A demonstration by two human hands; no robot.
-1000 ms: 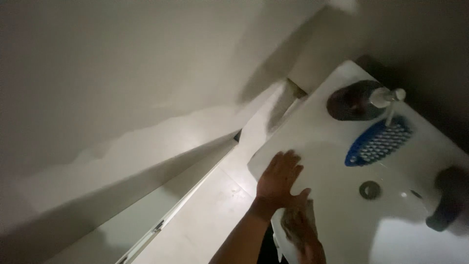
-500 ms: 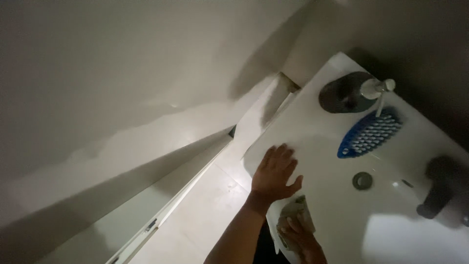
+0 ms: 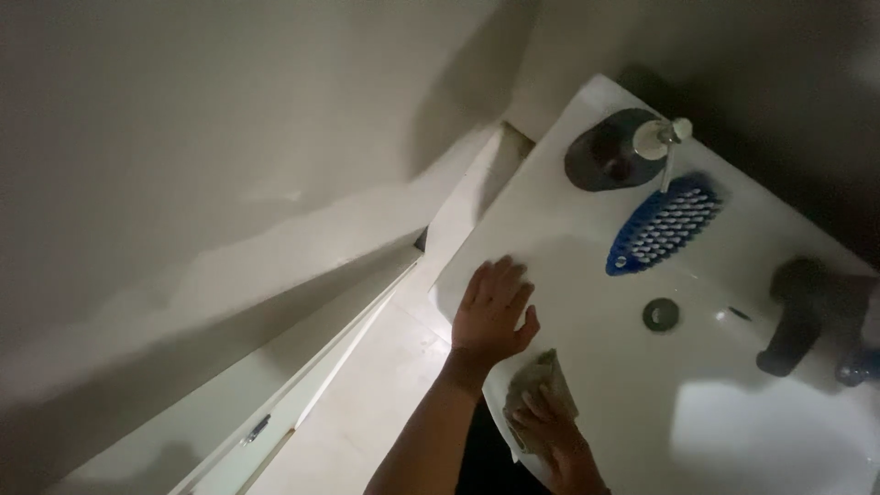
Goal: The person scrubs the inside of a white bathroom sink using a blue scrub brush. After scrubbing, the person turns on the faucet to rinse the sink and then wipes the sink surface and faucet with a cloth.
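A crumpled cloth [image 3: 543,383] is pinned against the front rim of the white sink [image 3: 596,266] by the right hand [image 3: 548,438], fingers closed on it. The cloth is judged soft, light and limp, best gathered in a bunch. The left hand [image 3: 493,312], fingers spread, is laid flat on the rim just beyond the cloth, left of the drain [image 3: 660,314].

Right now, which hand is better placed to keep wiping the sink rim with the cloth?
Probably the right hand: it already presses the cloth on the sink rim. The left hand lies flat, empty.
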